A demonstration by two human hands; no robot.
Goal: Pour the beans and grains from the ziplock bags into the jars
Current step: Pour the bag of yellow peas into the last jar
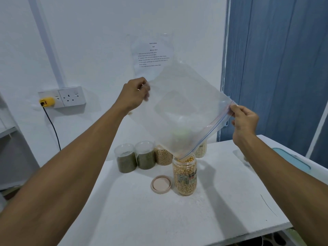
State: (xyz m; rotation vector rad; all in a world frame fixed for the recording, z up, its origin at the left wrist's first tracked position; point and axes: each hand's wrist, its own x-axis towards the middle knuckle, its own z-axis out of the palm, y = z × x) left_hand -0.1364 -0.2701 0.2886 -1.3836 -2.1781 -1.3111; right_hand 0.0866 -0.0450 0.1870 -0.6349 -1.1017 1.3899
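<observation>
clear plastic ziplock bag, matt white table

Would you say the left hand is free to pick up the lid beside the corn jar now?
Probably not: the left hand grips a corner of the ziplock bag above the jar, though the lid itself lies unobstructed.

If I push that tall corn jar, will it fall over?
Probably not easily: the tall clear jar of yellow kernels is filled to its mouth, so it likely feels heavy. It is narrow and open-topped, though, so a high push might tip and spill it.
</observation>
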